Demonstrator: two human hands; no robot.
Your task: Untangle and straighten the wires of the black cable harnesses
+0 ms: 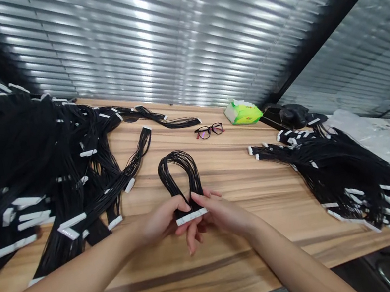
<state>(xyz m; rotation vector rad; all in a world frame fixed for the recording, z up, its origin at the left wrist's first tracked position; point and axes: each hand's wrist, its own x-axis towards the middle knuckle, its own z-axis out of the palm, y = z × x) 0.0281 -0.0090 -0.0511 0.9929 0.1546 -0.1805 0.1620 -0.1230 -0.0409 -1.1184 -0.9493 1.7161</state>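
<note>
A black wire harness (179, 171) is bent into a loop that stands up from the wooden table (222, 171). Its two white connectors (191, 215) are pressed together at the bottom of the loop. My left hand (159, 221) pinches the connectors from the left, thumb on top. My right hand (219, 213) grips them from the right, with fingers curled under the harness ends. Both hands hover just above the table near its front edge.
A big heap of black harnesses with white connectors (23, 176) covers the table's left side. A smaller pile (346, 169) lies at the right. Glasses (209, 131) and a green tissue pack (242, 112) sit at the back, before window blinds.
</note>
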